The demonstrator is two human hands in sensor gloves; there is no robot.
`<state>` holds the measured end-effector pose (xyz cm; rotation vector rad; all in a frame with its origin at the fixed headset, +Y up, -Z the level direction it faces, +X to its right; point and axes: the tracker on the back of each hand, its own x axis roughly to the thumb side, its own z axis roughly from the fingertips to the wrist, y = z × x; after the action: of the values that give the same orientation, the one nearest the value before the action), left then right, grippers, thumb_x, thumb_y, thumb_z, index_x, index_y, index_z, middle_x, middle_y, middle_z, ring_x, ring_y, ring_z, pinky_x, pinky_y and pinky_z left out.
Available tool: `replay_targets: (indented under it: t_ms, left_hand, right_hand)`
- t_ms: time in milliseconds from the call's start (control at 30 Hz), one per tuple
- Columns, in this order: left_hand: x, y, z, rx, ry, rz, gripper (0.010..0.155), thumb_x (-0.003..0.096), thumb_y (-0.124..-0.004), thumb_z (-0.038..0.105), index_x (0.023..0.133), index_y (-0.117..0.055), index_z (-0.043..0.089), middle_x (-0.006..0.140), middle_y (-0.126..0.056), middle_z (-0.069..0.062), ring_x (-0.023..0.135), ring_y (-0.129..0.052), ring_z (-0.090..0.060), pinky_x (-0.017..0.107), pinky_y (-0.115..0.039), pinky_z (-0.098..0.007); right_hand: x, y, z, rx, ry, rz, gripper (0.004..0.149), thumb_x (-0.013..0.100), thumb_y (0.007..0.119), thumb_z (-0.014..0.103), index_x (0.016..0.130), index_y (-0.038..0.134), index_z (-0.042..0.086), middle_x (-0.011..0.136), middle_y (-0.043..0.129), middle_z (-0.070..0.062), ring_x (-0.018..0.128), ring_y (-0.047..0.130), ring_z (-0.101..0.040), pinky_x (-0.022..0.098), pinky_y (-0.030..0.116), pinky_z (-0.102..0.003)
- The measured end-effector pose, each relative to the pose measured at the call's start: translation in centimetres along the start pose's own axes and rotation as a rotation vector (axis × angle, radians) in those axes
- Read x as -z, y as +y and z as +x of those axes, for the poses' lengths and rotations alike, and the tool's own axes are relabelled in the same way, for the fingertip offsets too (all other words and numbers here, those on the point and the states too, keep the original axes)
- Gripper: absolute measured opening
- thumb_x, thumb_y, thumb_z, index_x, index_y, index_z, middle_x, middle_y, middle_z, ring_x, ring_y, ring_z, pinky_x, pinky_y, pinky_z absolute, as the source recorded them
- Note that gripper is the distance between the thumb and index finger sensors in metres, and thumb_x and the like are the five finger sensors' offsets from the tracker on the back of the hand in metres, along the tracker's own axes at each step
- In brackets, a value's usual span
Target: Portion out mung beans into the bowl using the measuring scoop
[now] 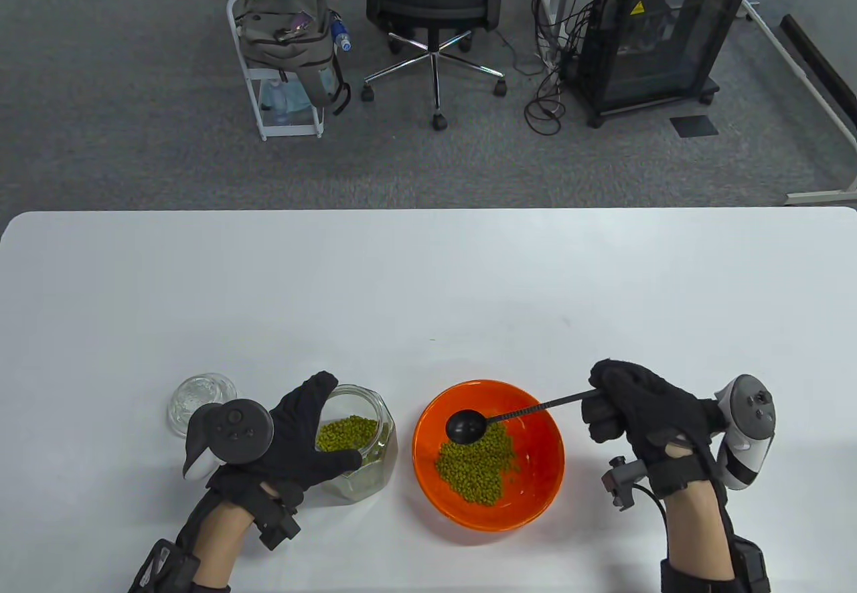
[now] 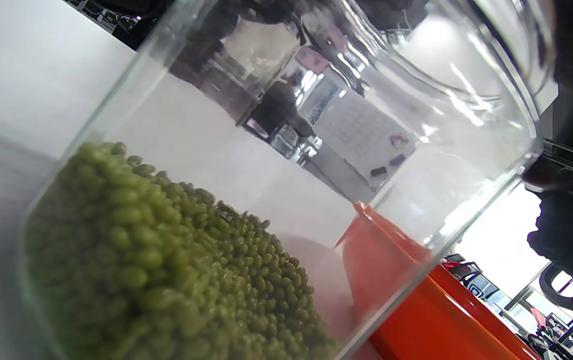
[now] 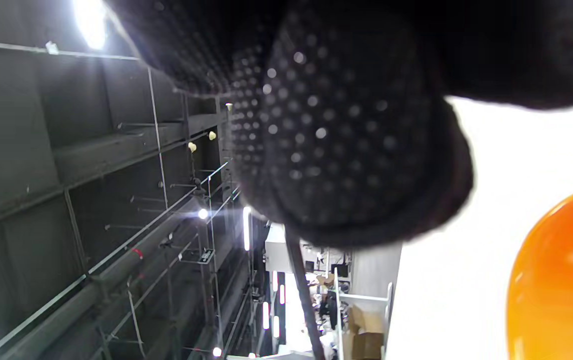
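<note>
The right hand [image 1: 636,419] is fisted round the far end of the scoop [image 1: 466,425], whose handle runs left and slightly toward the person, so the cup hangs over the bowl [image 1: 550,419], above its heap of beans [image 1: 477,462]. The cup looks empty. The jar [image 1: 375,449], just left of the bowl, is wrapped by the left hand [image 1: 294,439]. A refill likely means carrying the cup left to the jar mouth.

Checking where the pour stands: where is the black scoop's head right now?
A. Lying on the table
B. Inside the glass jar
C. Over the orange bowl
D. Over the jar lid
C: in the table view the measuring scoop, held by the right hand, hangs over the orange bowl and its mung beans.
</note>
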<state>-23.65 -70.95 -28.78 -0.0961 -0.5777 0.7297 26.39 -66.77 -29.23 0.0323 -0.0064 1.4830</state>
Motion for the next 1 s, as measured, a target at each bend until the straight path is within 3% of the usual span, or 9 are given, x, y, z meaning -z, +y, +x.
replay_targets:
  t_ms: [167,300,533,1000]
  left_hand:
    - [0.0,0.0,0.0,-0.001,-0.001,0.0,0.119,0.0425,-0.079,0.085,0.111,-0.025,0.003,0.116,-0.038,-0.029,0.104,-0.055,-0.06,0.072,-0.049,-0.076]
    - [0.0,0.0,0.0,-0.002,-0.001,0.001,0.119,0.0425,-0.079,0.085,0.111,-0.025,0.003,0.116,-0.038,-0.029,0.104,-0.055,-0.06,0.072,-0.049,-0.076]
    - [0.0,0.0,0.0,-0.004,-0.001,0.002,0.119,0.0424,-0.079,0.085,0.111,-0.025,0.003,0.116,-0.038,-0.029,0.104,-0.055,-0.06,0.072,-0.049,-0.076]
    - [0.0,0.0,0.0,-0.003,-0.004,-0.001,0.119,0.0424,-0.079,0.085,0.111,-0.025,0.003,0.116,-0.038,-0.029,0.104,-0.055,-0.06,0.072,-0.049,-0.076]
  right_hand:
    - [-0.2,3.8,3.0,-0.104,-0.069,-0.009,0.043,0.047,0.087,0.036,0.076,0.093,0.005,0.04,0.114,-0.008,0.016,0.114,-0.017,0.019,0.096,-0.033]
    - [-0.6,8.2,5.5,-0.16,-0.125,-0.016,0.043,0.047,0.088,0.036,0.075,0.093,0.004,0.039,0.114,-0.009,0.016,0.114,-0.018,0.019,0.096,-0.034]
    - [0.3,14.4,7.1,-0.353,-0.192,0.035,0.043,0.047,0.087,0.036,0.076,0.093,0.006,0.041,0.114,-0.008,0.018,0.113,-0.019,0.021,0.095,-0.035]
    - [2.0,20.9,6.2,-0.572,-0.166,0.052,0.043,0.047,0.087,0.036,0.076,0.093,0.005,0.041,0.114,-0.01,0.017,0.113,-0.02,0.02,0.095,-0.035]
